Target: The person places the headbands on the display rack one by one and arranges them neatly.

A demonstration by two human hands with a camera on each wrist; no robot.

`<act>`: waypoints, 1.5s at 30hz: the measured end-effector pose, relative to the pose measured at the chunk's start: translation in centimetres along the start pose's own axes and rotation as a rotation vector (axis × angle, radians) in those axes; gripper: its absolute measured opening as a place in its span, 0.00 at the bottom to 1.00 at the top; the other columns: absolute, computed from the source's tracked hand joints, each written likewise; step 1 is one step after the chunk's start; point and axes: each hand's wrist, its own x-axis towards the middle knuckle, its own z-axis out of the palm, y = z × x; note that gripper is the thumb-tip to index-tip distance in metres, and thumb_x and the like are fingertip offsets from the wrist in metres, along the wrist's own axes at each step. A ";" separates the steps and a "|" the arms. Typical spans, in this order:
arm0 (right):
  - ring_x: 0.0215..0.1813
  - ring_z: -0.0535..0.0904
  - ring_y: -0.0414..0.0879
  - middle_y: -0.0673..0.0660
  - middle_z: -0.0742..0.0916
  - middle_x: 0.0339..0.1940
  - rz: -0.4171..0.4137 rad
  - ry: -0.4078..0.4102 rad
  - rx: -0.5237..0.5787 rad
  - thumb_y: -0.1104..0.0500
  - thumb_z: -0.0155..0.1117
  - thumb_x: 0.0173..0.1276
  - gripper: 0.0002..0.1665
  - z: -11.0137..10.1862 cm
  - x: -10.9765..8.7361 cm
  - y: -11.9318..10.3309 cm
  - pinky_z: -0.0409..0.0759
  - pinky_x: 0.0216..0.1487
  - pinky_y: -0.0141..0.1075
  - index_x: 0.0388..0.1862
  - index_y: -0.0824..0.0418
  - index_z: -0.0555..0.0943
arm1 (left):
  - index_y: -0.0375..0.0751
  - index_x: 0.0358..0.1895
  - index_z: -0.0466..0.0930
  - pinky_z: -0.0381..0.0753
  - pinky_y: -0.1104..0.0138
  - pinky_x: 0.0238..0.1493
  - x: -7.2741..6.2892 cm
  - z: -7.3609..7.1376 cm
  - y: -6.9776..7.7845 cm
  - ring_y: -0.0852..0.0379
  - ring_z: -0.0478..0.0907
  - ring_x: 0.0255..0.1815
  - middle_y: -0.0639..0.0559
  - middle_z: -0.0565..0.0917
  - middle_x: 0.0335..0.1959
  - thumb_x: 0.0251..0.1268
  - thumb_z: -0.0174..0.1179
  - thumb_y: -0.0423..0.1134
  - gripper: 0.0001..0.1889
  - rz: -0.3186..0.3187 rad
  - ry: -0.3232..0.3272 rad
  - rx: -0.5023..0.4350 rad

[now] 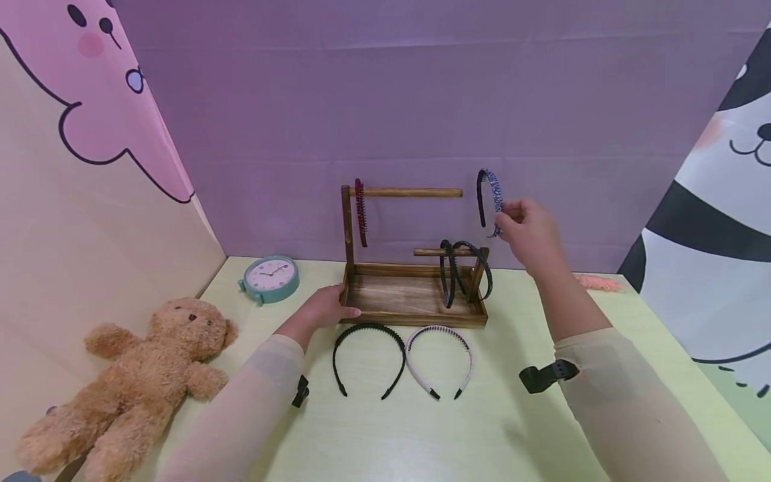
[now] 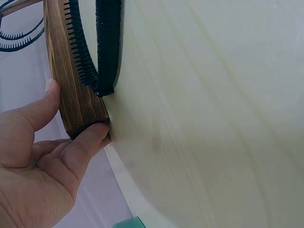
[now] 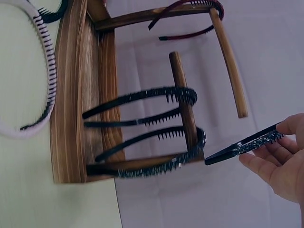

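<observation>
My right hand (image 1: 530, 234) pinches a blue glittery headband (image 1: 496, 191) by one side, holding it in the air just right of the free end of the rack's upper bar. Its fingers and thumb also show on the band in the right wrist view. With my left hand (image 1: 325, 306) I grip the left end of the wooden headband rack (image 1: 415, 320), thumb at the front, fingers round the corner. A dark red headband (image 1: 361, 213) hangs at the left of the upper bar (image 1: 415, 192). Two dark headbands (image 3: 142, 97) hang on the lower bar (image 3: 183, 90).
In front of the rack lie a black headband (image 1: 369, 327) and a white headband (image 1: 442, 329), side by side. A teal clock (image 1: 274, 292) and a teddy bear (image 1: 144, 375) are to the left. Behind the right arm lies something pink and fluffy (image 1: 598, 283).
</observation>
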 end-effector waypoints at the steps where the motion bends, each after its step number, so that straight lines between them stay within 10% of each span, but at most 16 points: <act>1: 0.56 0.80 0.56 0.64 0.78 0.57 -0.010 0.005 0.006 0.48 0.52 0.76 0.29 0.3 0.1 -0.2 0.80 0.57 0.39 0.65 0.67 0.69 | 0.42 0.79 0.50 0.57 0.47 0.75 0.0 0.0 0.0 0.41 0.54 0.78 0.42 0.59 0.77 0.65 0.64 0.51 0.45 0.000 -0.001 -0.003; 23: 0.55 0.78 0.54 0.60 0.78 0.51 -0.097 -0.105 0.192 0.57 0.56 0.76 0.20 7.7 1.7 -3.2 0.82 0.57 0.45 0.61 0.66 0.71 | 0.41 0.79 0.50 0.57 0.48 0.76 -0.2 0.0 0.1 0.41 0.54 0.78 0.41 0.59 0.77 0.66 0.63 0.51 0.44 0.005 0.001 0.015; 45: 0.54 0.80 0.52 0.57 0.81 0.51 -0.066 -0.244 0.107 0.52 0.58 0.75 0.19 13.1 2.5 -5.7 0.84 0.52 0.41 0.59 0.59 0.74 | 0.43 0.79 0.50 0.58 0.47 0.75 0.1 0.0 0.3 0.41 0.55 0.78 0.42 0.59 0.78 0.65 0.64 0.51 0.45 0.003 -0.010 -0.010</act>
